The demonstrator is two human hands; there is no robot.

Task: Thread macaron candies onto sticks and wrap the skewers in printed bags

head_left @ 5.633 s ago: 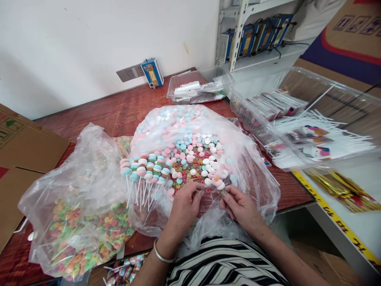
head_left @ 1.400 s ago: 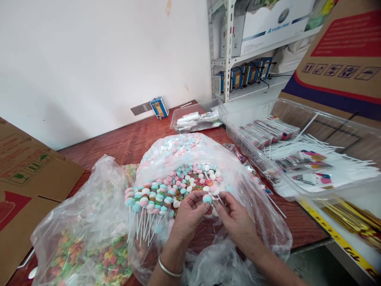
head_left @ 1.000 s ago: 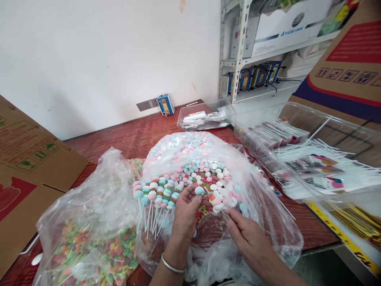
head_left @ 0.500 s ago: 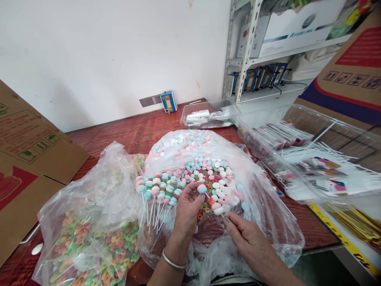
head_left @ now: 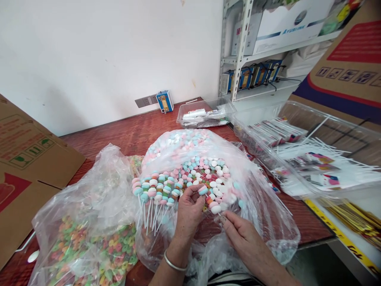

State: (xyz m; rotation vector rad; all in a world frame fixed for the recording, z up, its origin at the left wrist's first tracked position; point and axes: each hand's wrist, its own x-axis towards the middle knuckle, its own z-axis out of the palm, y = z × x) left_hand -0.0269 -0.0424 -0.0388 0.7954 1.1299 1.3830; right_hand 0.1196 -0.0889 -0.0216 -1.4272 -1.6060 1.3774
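While the left hand pinches a pink-and-blue candy piece between thumb and fingertips, it hangs just above the loose pile in the large open candy bag. Right hand: thumb and forefinger closed together low at the bag's near lip, on what looks like a thin stick carrying a pink and a white piece. The stick itself is almost too fine to make out. Hands apart, not touching.

Finished lollipops lie fanned on the bag's left edge, heads away from the person, sticks toward them. Second bag of coloured ring candies just left of it. Clear tray of white sticks to the right, on the red-brown table.

Risks, as judged:
- The piece is small and held only at the fingertips. A slip drops it into the pile, lost among its like.
- Pieces on the stick could slide off if its tip dips.
- Left wrist sits near the fanned lollipops. A sideways nudge could roll them into the bag.

Versus 1.4 s ago: then both hands met at a blue-topped piece, fingertips nearly touching. Now the right hand sits lower and nearer the person, a gap between the two. Lollipop fan looks unchanged.
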